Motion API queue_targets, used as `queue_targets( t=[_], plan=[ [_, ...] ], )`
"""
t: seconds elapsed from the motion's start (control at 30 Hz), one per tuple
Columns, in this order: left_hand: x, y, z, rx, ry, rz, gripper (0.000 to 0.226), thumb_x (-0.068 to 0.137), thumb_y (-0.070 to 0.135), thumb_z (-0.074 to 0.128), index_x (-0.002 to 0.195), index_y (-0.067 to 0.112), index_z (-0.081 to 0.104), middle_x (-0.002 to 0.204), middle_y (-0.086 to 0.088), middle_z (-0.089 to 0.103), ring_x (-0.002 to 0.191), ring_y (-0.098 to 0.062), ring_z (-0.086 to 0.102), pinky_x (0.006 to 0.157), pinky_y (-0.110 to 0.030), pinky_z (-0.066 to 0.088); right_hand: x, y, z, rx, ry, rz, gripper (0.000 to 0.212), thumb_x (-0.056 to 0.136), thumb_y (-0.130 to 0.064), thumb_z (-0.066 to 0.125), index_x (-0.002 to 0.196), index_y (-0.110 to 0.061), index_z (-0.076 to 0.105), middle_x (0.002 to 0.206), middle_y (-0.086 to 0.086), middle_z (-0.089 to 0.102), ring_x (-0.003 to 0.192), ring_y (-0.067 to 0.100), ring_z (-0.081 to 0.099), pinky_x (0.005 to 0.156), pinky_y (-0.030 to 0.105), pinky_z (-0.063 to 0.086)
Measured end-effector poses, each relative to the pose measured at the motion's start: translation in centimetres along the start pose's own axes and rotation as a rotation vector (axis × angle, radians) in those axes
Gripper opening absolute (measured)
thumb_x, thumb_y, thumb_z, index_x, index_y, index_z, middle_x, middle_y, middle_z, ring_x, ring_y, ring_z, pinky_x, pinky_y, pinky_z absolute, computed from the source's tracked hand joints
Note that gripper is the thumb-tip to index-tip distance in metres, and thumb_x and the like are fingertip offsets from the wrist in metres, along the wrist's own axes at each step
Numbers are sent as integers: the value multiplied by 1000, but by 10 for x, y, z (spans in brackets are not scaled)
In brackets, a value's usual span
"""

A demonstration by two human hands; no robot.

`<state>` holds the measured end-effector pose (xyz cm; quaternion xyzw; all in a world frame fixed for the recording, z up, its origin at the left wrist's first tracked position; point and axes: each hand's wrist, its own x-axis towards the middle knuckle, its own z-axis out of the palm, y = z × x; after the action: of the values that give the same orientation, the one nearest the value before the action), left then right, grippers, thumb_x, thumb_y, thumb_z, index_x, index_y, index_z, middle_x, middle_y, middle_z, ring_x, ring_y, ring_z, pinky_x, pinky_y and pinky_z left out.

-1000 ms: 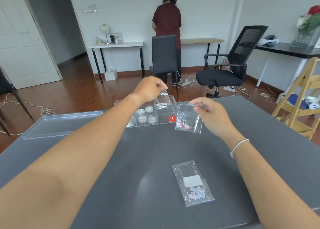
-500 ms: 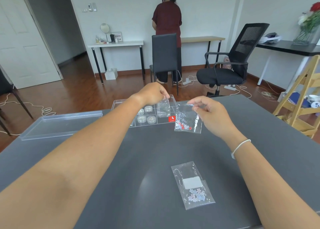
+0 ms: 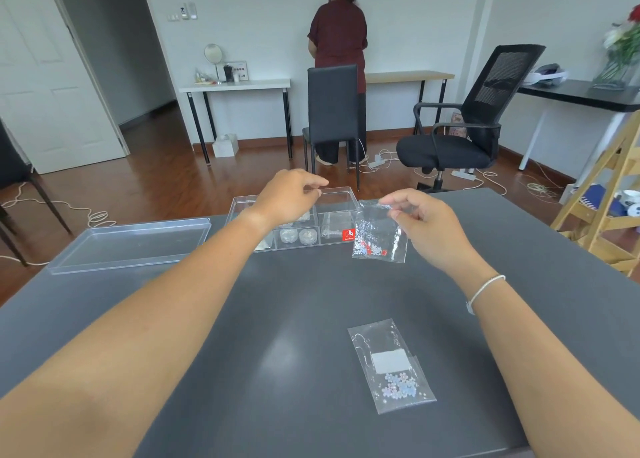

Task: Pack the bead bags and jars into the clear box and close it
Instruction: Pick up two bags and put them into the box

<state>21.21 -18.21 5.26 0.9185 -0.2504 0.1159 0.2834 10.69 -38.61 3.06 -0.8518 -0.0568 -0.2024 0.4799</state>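
Slippage is the likely risk: the small clear plastic bag of red and blue beads (image 3: 379, 236) is pinched only by its top edge in the right hand (image 3: 420, 224), and could be dropped short of the clear compartmented box (image 3: 337, 194) at 12 o'clock. The left hand (image 3: 289, 198) is held over the box, fingers loosely curled, apparently empty. A second clear bag of pale flower beads (image 3: 393, 366) lies on the dark grey table (image 3: 242, 353) at 6 o'clock; the clear flat lid (image 3: 128, 244) rests at 9 o'clock.

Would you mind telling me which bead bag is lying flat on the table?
The bag with pale blue and pink beads, nearest the camera; the bag with red beads hangs from the right hand.
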Motion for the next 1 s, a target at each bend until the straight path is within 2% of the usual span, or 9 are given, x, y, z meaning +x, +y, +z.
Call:
queue_targets(
  t=[0.1, 0.2, 0.27, 0.43, 0.6, 0.67, 0.77, 0.87, 1.0],
  plan=[
    [-21, -17, -18, -2, 88, 4, 27, 87, 19, 54, 112, 19, 64, 111, -4, 63, 89, -15, 52, 85, -21, 36, 5, -2, 3, 13, 5, -1, 25, 89, -12, 51, 92, -35, 60, 88, -7, 60, 67, 7, 50, 52, 2, 39],
    [-46, -36, -34, -1, 163, -45, 27, 86, 23, 56, 112, 22, 64, 116, -4, 62, 106, -23, 53, 99, -34, 39, 15, -8, 6, 21, 29, -13, 23, 87, -13, 53, 94, -34, 60, 88, -6, 58, 72, 11, 52, 65, 21, 50],
    [-63, -47, -39, 19, 210, -74, 27, 85, 24, 57, 111, 22, 64, 117, -3, 61, 110, -26, 51, 101, -35, 37, 26, -16, 7, 34, 67, -23, 23, 86, -13, 54, 93, -34, 60, 85, -12, 56, 71, 10, 52, 67, 27, 50],
    [-94, -66, -35, 106, 182, -142, 30, 86, 28, 56, 115, 24, 62, 130, -4, 53, 118, -29, 43, 101, -31, 28, 62, -30, 18, 46, 150, -36, 20, 85, -10, 54, 95, -24, 63, 86, -17, 57, 49, 2, 44, 43, 5, 37],
    [-100, -73, -33, 92, 171, -176, 32, 86, 32, 55, 117, 23, 60, 136, -3, 50, 123, -26, 44, 106, -36, 29, 84, -25, 34, -10, 114, 1, 22, 86, -5, 52, 95, -21, 64, 113, -2, 60, 65, 15, 49, 45, 3, 38],
    [-102, -74, -32, 71, 175, -181, 31, 87, 30, 55, 116, 21, 61, 136, -4, 50, 124, -25, 45, 109, -41, 30, 88, -20, 37, -38, 72, 45, 24, 85, -4, 50, 94, -21, 64, 107, 0, 59, 64, 13, 50, 59, 9, 46],
    [-102, -75, -32, 70, 205, -186, 29, 87, 29, 55, 113, 20, 63, 135, -3, 51, 124, -24, 45, 110, -41, 30, 92, -14, 41, -59, 15, 111, 24, 85, -2, 50, 94, -19, 64, 104, -2, 55, 70, 13, 51, 80, 30, 49],
    [-102, -75, -32, 53, 213, -194, 28, 87, 31, 56, 112, 21, 64, 135, -2, 52, 123, -23, 46, 106, -36, 34, 95, -11, 45, -83, 5, 116, 23, 85, -2, 51, 97, -16, 65, 99, -1, 56, 82, 17, 54, 80, 28, 47],
    [-102, -77, -32, 40, 224, -209, 28, 85, 33, 58, 109, 21, 66, 134, -2, 53, 122, -21, 47, 99, -29, 34, 100, -10, 51, -127, -31, 112, 23, 85, -4, 51, 95, -18, 66, 110, 3, 61, 96, 21, 59, 80, 29, 49]
  ],
)
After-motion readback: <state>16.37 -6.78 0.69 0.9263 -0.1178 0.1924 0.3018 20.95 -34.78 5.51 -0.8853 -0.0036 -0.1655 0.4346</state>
